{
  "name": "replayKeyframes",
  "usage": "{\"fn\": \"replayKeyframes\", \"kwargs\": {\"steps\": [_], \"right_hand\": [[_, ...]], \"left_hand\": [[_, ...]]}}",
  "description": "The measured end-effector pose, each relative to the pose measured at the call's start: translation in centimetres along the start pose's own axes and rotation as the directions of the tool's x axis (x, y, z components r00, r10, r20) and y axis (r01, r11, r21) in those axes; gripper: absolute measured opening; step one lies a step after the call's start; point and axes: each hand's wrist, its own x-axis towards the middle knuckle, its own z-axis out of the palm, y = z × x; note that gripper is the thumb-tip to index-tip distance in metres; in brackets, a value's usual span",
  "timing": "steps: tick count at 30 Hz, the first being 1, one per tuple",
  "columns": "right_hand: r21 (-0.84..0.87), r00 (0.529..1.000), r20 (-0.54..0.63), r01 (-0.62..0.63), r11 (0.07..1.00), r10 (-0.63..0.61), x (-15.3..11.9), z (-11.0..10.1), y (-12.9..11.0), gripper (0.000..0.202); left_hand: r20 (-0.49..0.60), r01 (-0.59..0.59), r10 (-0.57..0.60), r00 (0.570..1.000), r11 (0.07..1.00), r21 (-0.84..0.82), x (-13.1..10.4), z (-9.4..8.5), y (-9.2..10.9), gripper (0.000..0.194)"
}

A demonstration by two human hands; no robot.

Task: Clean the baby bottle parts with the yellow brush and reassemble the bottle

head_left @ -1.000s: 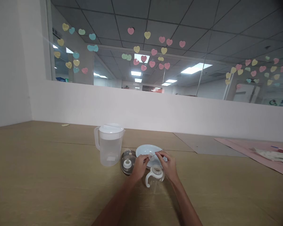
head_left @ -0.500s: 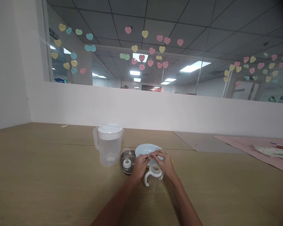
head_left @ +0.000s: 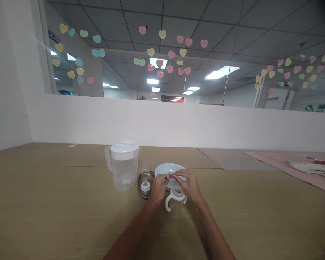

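Between both hands, over the near edge of the pale bowl (head_left: 162, 168), is a small translucent round piece (head_left: 169, 176), too small to identify. My left hand (head_left: 158, 188) pinches its left side. My right hand (head_left: 189, 185) has its fingertips closed on the right side. Just below the hands stands a clear baby bottle (head_left: 178, 192) without a lid, upright, with white curved handles around its neck. To the left, a round metal tray (head_left: 141, 192) bears a white bottle collar with a teat (head_left: 145, 186) and a clear dome cap (head_left: 144, 174).
A lidded translucent pitcher (head_left: 125, 169) with liquid stands left of the tray. At the far right, a pink mat (head_left: 260, 159) has white material (head_left: 312, 168) on it. A white wall (head_left: 162, 122) with a window above closes off the table's back.
The small round piece has turned a little between my fingertips, and both hands still grip it. The whole view has shifted slightly; the bottle, tray and pitcher stay in place.
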Motion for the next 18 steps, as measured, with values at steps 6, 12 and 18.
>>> {"fn": "replayKeyframes", "kwargs": {"steps": [6,12,18], "right_hand": [[-0.112,0.996,0.056,0.071,0.991,-0.066,0.3,-0.4,-0.2,0.023],[-0.397,0.965,0.061,0.257,0.881,-0.254,1.0,-0.8,-4.1,0.021],[-0.446,0.901,0.070,0.413,0.794,-0.429,1.3,-1.0,-8.2,0.016]], "left_hand": [[0.026,-0.061,0.061,0.998,0.998,-0.009,0.0,-0.2,1.3,0.032],[0.019,-0.227,0.226,0.974,0.964,0.139,0.4,-0.7,1.8,0.034],[-0.037,-0.293,0.302,0.952,0.942,0.162,0.8,-1.3,1.8,0.032]]}}
